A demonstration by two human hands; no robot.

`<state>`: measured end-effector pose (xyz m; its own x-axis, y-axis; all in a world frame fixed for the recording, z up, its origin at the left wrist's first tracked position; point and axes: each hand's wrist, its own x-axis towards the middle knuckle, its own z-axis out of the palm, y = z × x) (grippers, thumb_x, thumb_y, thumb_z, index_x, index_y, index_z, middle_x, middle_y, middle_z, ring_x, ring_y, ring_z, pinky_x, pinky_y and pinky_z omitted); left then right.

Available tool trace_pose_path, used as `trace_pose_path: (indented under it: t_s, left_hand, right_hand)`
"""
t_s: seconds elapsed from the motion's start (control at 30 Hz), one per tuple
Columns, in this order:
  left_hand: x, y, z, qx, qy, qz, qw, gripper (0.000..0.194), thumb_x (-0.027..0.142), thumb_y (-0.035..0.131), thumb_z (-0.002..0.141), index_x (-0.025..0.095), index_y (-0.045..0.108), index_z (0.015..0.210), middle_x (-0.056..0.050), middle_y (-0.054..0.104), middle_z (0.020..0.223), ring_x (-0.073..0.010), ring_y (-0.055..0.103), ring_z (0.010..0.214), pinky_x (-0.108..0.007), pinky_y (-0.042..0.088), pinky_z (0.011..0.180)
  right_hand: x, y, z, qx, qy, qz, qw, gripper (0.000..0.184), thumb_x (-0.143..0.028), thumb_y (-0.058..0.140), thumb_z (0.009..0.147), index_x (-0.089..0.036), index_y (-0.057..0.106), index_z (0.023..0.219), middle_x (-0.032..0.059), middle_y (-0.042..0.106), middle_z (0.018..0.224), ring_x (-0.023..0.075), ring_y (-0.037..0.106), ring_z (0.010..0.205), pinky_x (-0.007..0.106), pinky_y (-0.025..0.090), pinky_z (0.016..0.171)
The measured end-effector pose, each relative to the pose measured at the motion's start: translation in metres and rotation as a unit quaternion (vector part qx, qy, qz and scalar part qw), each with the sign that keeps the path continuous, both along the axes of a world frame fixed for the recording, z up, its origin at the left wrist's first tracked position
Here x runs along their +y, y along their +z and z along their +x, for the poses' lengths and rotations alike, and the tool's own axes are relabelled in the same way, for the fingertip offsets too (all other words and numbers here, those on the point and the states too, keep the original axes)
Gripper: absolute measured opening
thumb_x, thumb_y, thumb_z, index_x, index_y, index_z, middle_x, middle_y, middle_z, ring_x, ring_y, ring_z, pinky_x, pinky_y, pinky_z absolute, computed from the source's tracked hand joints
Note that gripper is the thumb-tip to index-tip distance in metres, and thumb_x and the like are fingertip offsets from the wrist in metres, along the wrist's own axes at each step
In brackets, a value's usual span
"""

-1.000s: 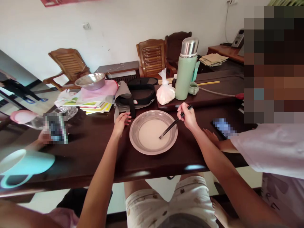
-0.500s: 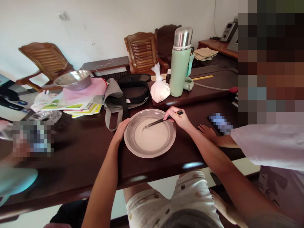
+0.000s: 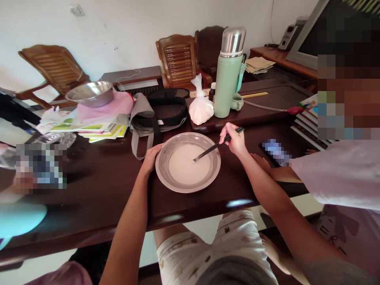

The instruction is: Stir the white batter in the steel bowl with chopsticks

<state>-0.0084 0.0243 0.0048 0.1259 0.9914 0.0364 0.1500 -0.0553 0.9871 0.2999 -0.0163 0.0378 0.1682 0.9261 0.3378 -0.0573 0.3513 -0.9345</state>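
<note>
A shallow steel bowl (image 3: 166, 178) of white batter stands near the front edge of the dark wooden table (image 3: 97, 186). My left hand (image 3: 151, 157) grips the bowl's left rim, fingers curled on it. My right hand (image 3: 235, 139) is closed on a pair of dark chopsticks (image 3: 216, 145), whose tips dip into the batter right of centre.
Behind the bowl are a black bag (image 3: 166, 111), a tied white plastic bag (image 3: 200, 108), a green thermos (image 3: 228, 75) and a second steel bowl (image 3: 89, 93) on stacked papers. A person in white sits at right, hand (image 3: 261, 161) by a phone (image 3: 274, 151). Wooden chairs line the wall.
My left hand moved from the table onto the bowl's left rim. The chopsticks swept from the right of the batter to the left and back to the right.
</note>
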Motion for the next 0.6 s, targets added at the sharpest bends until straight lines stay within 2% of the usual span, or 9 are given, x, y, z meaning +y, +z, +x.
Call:
trace_pose_path:
  t_s: [0.1,0.13,0.2,0.27,0.3,0.37,0.47,0.53,0.6]
  left_hand:
    - [-0.0002,0.0010,-0.0003,0.003,0.001,0.005,1.000,0.051,0.054,0.062,0.067,0.010,0.074,0.088,-0.011,0.071,0.094,-0.0313,0.058,0.104,-0.035,0.044,0.091]
    - [0.0001,0.0001,-0.0009,0.002,-0.001,0.006,1.000,0.050,0.054,0.062,0.068,0.010,0.074,0.089,-0.011,0.071,0.095,-0.0309,0.058,0.104,-0.034,0.044,0.091]
    - [0.0012,-0.0028,-0.0025,-0.002,-0.006,0.008,1.000,0.049,0.052,0.061,0.069,0.010,0.074,0.091,-0.011,0.071,0.097,-0.0298,0.058,0.104,-0.034,0.043,0.092]
    - [0.0023,-0.0056,-0.0039,-0.004,-0.007,0.009,1.000,0.048,0.051,0.061,0.070,0.010,0.074,0.093,-0.011,0.071,0.099,-0.0293,0.058,0.105,-0.033,0.043,0.092]
    - [0.0026,-0.0066,-0.0043,-0.002,-0.005,0.006,1.000,0.048,0.051,0.061,0.070,0.010,0.073,0.093,-0.011,0.071,0.099,-0.0293,0.057,0.105,-0.033,0.043,0.092]
    - [0.0025,-0.0070,-0.0045,0.002,-0.005,0.001,1.000,0.049,0.051,0.060,0.071,0.010,0.073,0.094,-0.011,0.071,0.098,-0.0294,0.058,0.105,-0.033,0.044,0.091]
    - [0.0003,-0.0047,-0.0030,-0.001,-0.008,0.000,1.000,0.049,0.050,0.060,0.072,0.009,0.073,0.096,-0.010,0.071,0.099,-0.0285,0.060,0.102,-0.033,0.045,0.089]
    - [-0.0018,-0.0023,-0.0015,-0.006,-0.003,-0.001,1.000,0.050,0.050,0.060,0.072,0.009,0.073,0.098,-0.011,0.070,0.102,-0.0286,0.060,0.102,-0.033,0.045,0.089]
    - [-0.0038,-0.0005,0.0000,-0.011,-0.001,-0.001,1.000,0.050,0.050,0.061,0.072,0.009,0.073,0.099,-0.010,0.070,0.105,-0.0288,0.059,0.103,-0.033,0.045,0.089]
  right_hand:
    - [-0.0015,-0.0007,-0.0032,-0.044,0.098,-0.028,0.994,0.044,-0.061,0.054,0.080,-0.019,0.062,0.067,0.0019,0.063,0.053,0.0110,0.052,0.043,0.021,0.034,0.037]
    - [-0.0022,0.0000,-0.0038,-0.058,0.112,-0.029,0.992,0.043,-0.059,0.057,0.079,-0.018,0.064,0.070,0.0031,0.066,0.058,0.0115,0.055,0.047,0.021,0.037,0.039]
    - [-0.0030,0.0024,-0.0028,-0.055,0.082,-0.009,0.995,0.041,-0.058,0.059,0.079,-0.018,0.064,0.069,0.0039,0.068,0.062,0.0104,0.054,0.046,0.022,0.037,0.040]
    - [-0.0031,0.0049,0.0001,-0.004,0.017,0.019,1.000,0.045,-0.060,0.055,0.080,-0.018,0.060,0.062,0.0020,0.063,0.051,0.0084,0.044,0.037,0.022,0.030,0.035]
    - [-0.0032,0.0058,0.0012,0.009,0.012,0.018,1.000,0.047,-0.061,0.054,0.080,-0.019,0.058,0.060,0.0011,0.059,0.045,0.0083,0.040,0.034,0.022,0.026,0.033]
    - [-0.0043,0.0065,0.0014,0.002,0.050,0.002,0.999,0.047,-0.061,0.053,0.081,-0.019,0.058,0.060,0.0006,0.057,0.042,0.0086,0.039,0.033,0.022,0.024,0.032]
    - [-0.0066,0.0062,-0.0011,-0.058,0.124,-0.018,0.990,0.042,-0.058,0.058,0.079,-0.018,0.064,0.067,0.0030,0.065,0.054,0.0105,0.050,0.041,0.022,0.034,0.036]
    - [-0.0066,0.0061,-0.0005,-0.067,0.092,-0.007,0.993,0.040,-0.056,0.059,0.079,-0.018,0.065,0.069,0.0040,0.068,0.059,0.0108,0.053,0.044,0.022,0.037,0.037]
    - [-0.0055,0.0060,0.0019,-0.022,0.009,0.018,1.000,0.044,-0.058,0.057,0.080,-0.018,0.061,0.062,0.0026,0.064,0.051,0.0087,0.045,0.036,0.021,0.031,0.033]
